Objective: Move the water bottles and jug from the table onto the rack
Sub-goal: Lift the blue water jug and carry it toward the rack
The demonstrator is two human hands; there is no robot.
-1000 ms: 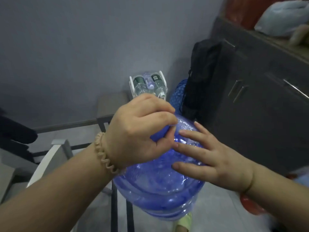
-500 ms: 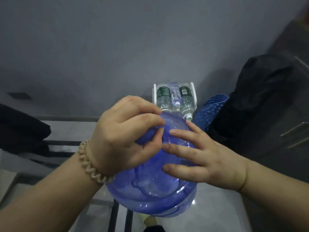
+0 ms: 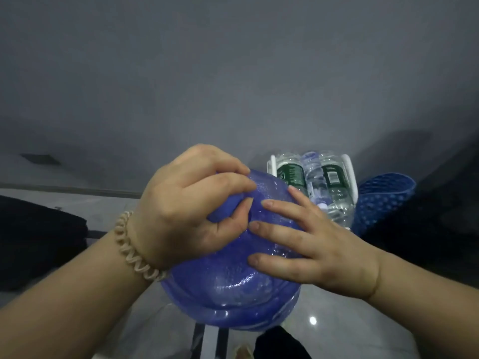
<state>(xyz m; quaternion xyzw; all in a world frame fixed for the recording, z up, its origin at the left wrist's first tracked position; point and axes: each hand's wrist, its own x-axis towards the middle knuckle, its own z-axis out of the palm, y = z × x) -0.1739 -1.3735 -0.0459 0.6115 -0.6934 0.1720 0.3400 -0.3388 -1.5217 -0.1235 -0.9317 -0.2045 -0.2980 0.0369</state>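
A large translucent blue water jug (image 3: 228,288) fills the lower middle, seen from above. My left hand (image 3: 189,206) grips the jug's neck, fingers and thumb curled round it. My right hand (image 3: 311,244) lies flat on the jug's shoulder with fingers spread and straight. Just behind the jug stands a white rack (image 3: 348,167) holding three clear water bottles (image 3: 315,177) lying side by side, two with green labels.
A blue dotted mat (image 3: 381,200) leans to the right of the rack. Dark fabric (image 3: 39,242) lies at the left, and a dark bag (image 3: 445,216) at the right. A grey wall rises behind. Glossy floor and dark bars (image 3: 207,343) show below.
The view has swung left and tilted up, so the rack and bottles now sit right of the jug. The cabinet has left the frame. Both hands keep the same hold on the jug.
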